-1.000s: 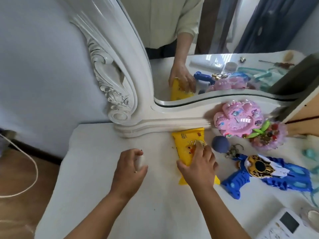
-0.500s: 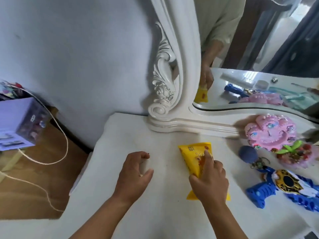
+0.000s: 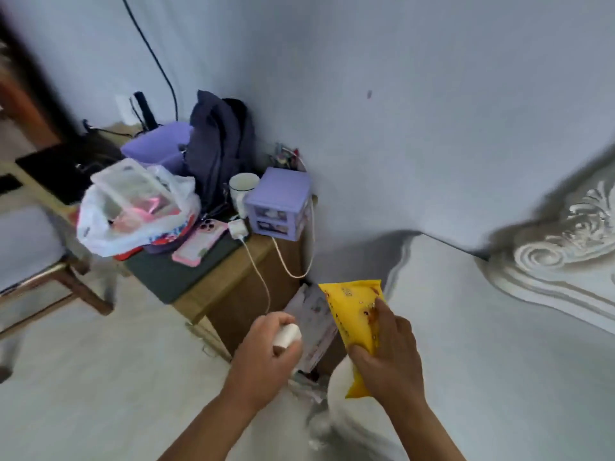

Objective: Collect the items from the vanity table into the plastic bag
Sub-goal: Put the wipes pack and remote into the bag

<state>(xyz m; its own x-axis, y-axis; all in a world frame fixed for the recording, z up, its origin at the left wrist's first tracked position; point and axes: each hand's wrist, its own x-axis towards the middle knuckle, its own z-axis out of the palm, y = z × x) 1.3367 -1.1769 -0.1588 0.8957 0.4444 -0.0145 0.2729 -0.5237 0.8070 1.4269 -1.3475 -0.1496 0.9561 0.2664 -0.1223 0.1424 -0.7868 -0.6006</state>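
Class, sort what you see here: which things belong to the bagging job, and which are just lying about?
Belongs to the job:
yellow plastic packet in the right hand
small white cylinder in the left hand
white plastic bag

Just lying about:
pink-cased phone
lilac mini drawer unit
dark navy backpack
white mug

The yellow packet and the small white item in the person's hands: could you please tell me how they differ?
The yellow packet is large, flat and printed, sticking out well beyond the right hand; the small white item is plain, with only its rounded end showing from the left hand. The packet is pinched between thumb and fingers; the white item is wrapped in a curled fist. Both are held off the vanity table.
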